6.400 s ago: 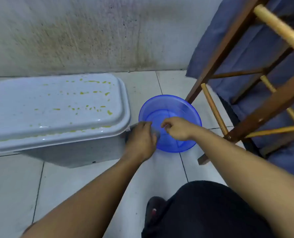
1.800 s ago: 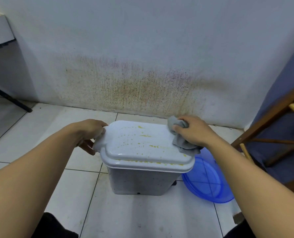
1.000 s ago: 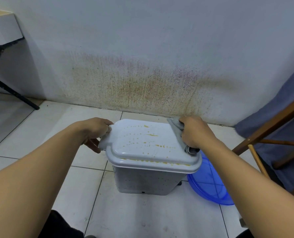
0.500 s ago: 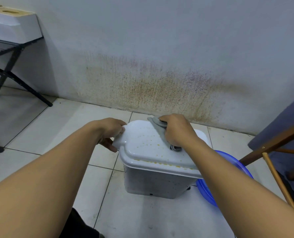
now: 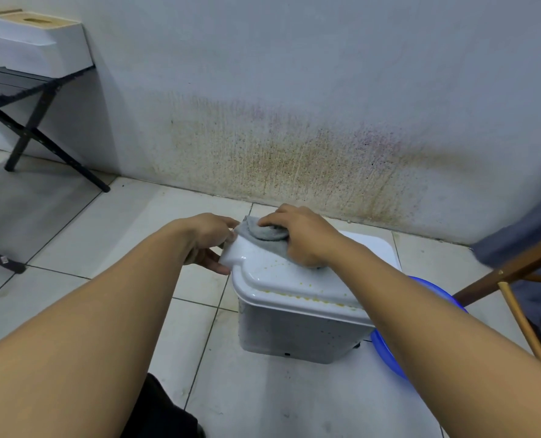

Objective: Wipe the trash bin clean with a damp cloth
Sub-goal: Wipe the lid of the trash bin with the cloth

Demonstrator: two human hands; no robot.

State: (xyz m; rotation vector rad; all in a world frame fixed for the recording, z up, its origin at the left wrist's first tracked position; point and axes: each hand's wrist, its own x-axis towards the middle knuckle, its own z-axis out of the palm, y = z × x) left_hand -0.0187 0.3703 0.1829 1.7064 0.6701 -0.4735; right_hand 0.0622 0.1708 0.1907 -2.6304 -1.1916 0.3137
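A white trash bin [image 5: 297,333] stands on the tiled floor with its lid [image 5: 281,279] closed; yellow specks dot the lid's front part and rim. My right hand [image 5: 300,237] grips a bunched grey cloth [image 5: 262,235] and presses it on the lid's far left part. My left hand [image 5: 212,240] holds the lid's protruding left tab, thumb on top and fingers underneath. My right forearm hides the lid's right front area.
A blue plastic basin [image 5: 389,349] lies on the floor right behind the bin's right side. A wooden chair frame [image 5: 512,279] with blue fabric stands at the right. A black folding table [image 5: 35,99] carrying white boxes is at the far left. The stained wall [image 5: 294,147] is close behind.
My right hand has slid the cloth leftward across the lid, from its right edge to next to my left hand. Fewer yellow specks show on the lid. The view has shifted left.
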